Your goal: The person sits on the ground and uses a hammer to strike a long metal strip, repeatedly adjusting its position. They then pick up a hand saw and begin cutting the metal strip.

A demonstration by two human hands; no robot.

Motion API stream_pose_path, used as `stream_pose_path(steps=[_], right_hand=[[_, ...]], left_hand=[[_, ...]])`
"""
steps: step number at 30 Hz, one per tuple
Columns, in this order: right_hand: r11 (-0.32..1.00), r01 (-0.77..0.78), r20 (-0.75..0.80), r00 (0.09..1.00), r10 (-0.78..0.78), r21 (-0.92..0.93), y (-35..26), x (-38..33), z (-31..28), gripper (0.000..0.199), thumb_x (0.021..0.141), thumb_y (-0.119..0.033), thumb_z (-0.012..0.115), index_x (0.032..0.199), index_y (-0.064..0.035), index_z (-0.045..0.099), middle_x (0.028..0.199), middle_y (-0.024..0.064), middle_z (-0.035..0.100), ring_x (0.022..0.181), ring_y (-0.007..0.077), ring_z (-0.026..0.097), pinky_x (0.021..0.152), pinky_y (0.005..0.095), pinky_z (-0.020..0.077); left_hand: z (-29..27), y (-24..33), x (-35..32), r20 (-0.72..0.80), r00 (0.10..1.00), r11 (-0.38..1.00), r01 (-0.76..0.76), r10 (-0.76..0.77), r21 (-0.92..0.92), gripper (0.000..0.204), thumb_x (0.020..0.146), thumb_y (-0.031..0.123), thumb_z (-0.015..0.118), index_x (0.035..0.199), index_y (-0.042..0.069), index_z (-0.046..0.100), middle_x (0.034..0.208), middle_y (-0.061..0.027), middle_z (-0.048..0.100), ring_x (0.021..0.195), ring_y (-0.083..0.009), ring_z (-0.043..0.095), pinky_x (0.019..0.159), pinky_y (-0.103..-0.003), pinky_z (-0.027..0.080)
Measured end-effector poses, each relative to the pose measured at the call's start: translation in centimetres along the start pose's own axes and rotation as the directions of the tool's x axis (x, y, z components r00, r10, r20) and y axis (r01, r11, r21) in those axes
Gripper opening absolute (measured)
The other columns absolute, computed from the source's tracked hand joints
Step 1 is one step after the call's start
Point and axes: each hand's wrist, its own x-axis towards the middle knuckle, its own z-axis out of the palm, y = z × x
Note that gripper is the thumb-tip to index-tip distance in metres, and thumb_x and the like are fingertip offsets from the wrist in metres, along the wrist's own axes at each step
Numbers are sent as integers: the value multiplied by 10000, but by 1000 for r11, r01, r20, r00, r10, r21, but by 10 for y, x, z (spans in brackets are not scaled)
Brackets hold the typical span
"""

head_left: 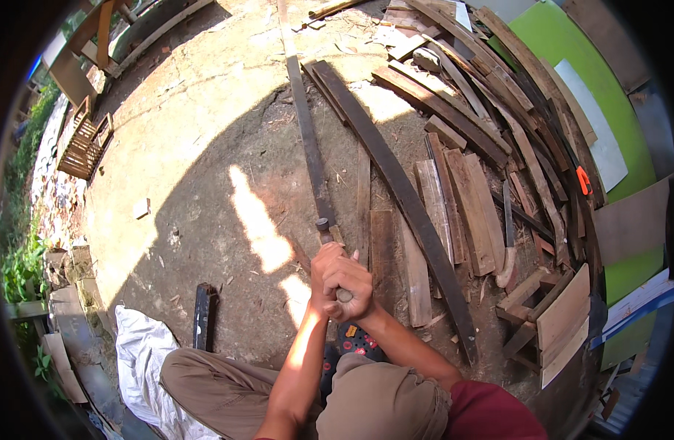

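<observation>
Both my hands are closed together in front of my knees. My left hand [326, 265] and my right hand [349, 281] wrap round a hammer [323, 226]. Its dark, round-faced head sticks out beyond my fingers, and the butt of its wooden handle shows below my right hand. Most of the handle is hidden in my grip. Just past the hammer head lies the near end of a long, narrow timber [307, 139], running away from me over the ground. To its right, a longer dark beam [399, 183] lies slantwise beside several short boards [469, 213].
A handsaw [508, 227] lies among the boards on the right, near a small wooden frame [546, 323]. Lumber [491, 88] is heaped behind, with an orange-handled tool [584, 181]. At left are a white sack [142, 359], a dark block [203, 317] and a slatted crate [82, 143].
</observation>
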Motion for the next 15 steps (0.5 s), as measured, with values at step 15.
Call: stream_pose_path(steps=[15], right_hand=[[946, -183, -1, 982, 189, -266, -2, 4, 14, 253, 842, 24, 577, 606, 27, 487, 585, 123, 496, 494, 240, 506, 525, 330, 428]], left_hand=[[12, -19, -4, -106, 994, 986, -16, -2, -164, 321, 784, 135, 712, 653, 56, 429, 668, -79, 386, 626, -271, 406, 632, -375, 353]])
